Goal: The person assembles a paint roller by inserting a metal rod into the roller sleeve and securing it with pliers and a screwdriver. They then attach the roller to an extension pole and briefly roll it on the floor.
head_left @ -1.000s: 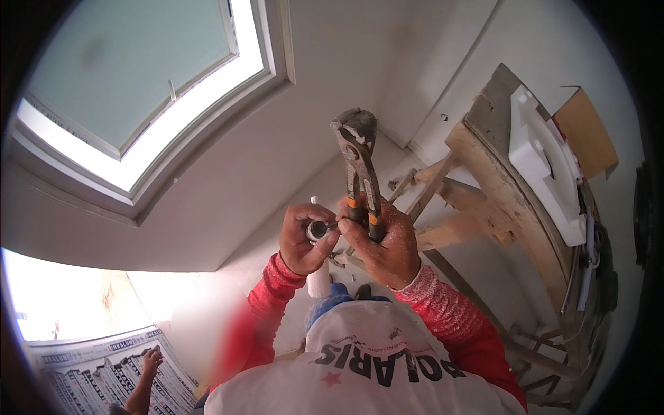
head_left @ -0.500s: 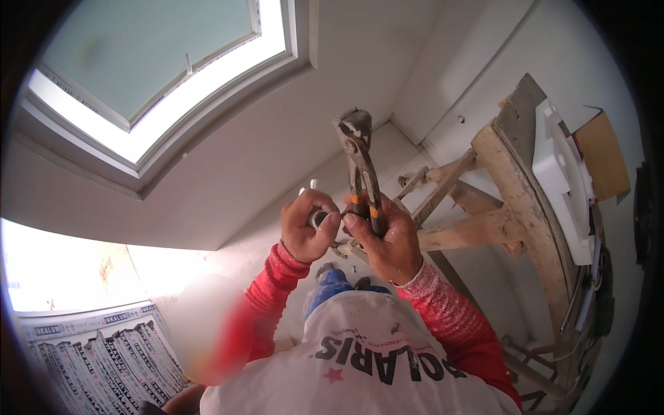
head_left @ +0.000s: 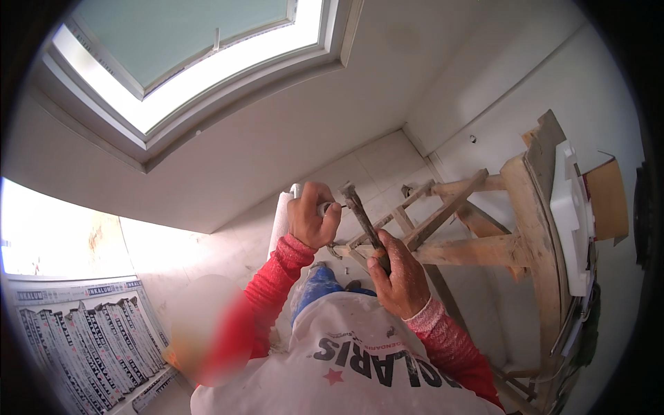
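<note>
The right hand [head_left: 404,279] grips one pair of pliers [head_left: 364,220], slanting head-up toward the left hand [head_left: 311,218], which clasps one cylinder [head_left: 322,209].

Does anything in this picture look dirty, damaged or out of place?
Nothing seems spilled or broken. The adjustable pliers in the right hand look grimy, and the wooden trestle at right is blotchy and stained; both may be ordinary work wear.

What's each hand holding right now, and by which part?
The right hand holds the pliers by the handles. The left hand holds a small round piece; it is mostly hidden, so the exact hold cannot be told.
</note>
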`<state>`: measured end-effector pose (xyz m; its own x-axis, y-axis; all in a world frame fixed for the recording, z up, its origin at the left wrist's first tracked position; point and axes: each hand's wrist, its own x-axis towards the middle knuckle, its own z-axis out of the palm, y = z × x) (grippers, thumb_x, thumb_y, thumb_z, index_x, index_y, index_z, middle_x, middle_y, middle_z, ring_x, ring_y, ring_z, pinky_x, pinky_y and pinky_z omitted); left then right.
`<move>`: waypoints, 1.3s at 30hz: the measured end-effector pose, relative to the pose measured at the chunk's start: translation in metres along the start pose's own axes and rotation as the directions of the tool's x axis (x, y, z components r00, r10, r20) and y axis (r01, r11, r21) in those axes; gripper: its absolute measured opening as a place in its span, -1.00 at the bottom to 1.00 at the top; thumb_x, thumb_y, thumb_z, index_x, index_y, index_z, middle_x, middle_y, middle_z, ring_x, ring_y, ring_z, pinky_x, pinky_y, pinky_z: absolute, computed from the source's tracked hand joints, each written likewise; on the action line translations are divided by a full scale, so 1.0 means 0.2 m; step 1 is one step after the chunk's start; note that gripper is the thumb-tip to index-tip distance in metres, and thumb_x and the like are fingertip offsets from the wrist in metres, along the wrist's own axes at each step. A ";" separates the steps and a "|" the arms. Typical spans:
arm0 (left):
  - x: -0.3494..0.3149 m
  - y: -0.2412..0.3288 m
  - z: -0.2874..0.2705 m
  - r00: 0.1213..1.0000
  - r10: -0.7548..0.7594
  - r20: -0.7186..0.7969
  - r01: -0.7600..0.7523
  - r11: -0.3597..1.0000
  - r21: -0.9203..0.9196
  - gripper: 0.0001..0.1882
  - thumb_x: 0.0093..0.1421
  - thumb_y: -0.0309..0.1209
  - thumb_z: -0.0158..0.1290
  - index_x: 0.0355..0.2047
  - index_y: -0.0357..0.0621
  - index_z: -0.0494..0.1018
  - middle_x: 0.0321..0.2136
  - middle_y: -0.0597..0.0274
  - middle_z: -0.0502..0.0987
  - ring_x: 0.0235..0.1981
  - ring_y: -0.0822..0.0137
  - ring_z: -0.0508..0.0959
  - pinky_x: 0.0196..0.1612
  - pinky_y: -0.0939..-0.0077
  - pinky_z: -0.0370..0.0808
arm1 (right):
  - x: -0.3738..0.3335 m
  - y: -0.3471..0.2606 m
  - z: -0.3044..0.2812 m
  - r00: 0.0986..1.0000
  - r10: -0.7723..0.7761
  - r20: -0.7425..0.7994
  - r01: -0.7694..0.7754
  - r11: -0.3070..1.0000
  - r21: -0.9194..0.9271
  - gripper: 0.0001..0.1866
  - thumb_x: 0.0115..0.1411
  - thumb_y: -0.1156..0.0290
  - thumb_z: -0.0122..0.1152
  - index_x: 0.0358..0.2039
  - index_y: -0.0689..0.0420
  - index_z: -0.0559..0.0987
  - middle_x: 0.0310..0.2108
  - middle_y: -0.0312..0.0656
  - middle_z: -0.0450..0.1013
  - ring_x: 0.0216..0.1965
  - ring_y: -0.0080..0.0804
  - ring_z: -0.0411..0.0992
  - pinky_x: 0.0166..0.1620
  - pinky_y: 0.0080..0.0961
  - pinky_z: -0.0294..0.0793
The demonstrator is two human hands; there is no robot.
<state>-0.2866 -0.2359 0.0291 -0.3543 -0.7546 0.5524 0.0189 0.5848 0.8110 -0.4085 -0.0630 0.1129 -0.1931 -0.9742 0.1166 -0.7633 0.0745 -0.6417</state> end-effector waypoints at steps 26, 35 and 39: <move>0.09 -0.13 0.03 0.996 0.018 0.085 -0.032 0.985 0.169 -0.81 0.02 -0.51 0.12 -0.39 -0.16 0.32 -0.68 0.20 0.44 -0.71 0.14 0.50 -0.59 0.34 0.43 | 0.10 0.22 0.21 0.991 0.048 -0.124 -0.045 0.999 0.027 -0.63 0.30 0.41 0.08 0.06 0.34 0.41 -0.23 0.10 0.50 -0.22 0.03 0.53 -0.14 -0.23 0.51; 0.21 -0.35 0.11 0.983 0.048 0.179 -0.035 0.997 -0.074 -0.85 0.03 -0.48 0.07 -0.40 -0.17 0.34 -0.62 0.15 0.47 -0.65 0.10 0.51 -0.53 0.32 0.44 | 0.15 0.03 0.07 0.901 0.224 -0.372 -0.105 0.943 0.315 -0.64 0.33 0.41 0.06 0.05 0.36 0.40 -0.25 0.06 0.50 -0.26 -0.08 0.53 -0.18 -0.26 0.50; 0.25 -0.35 0.17 0.961 0.069 0.268 -0.035 0.991 -0.131 -0.84 0.02 -0.49 0.05 -0.39 -0.18 0.30 -0.65 0.16 0.47 -0.67 0.14 0.52 -0.56 0.39 0.45 | 0.20 0.09 0.21 0.881 0.397 -0.257 -0.340 0.909 0.241 -0.65 0.31 0.41 0.09 0.03 0.35 0.41 -0.20 0.11 0.50 -0.23 -0.03 0.54 -0.15 -0.24 0.50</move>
<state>-0.3368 -0.3041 -0.0059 -0.5897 -0.6051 0.5349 0.1531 0.5665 0.8097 -0.4035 -0.1097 0.0743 -0.6317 -0.7741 0.0424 -0.4796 0.3472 -0.8058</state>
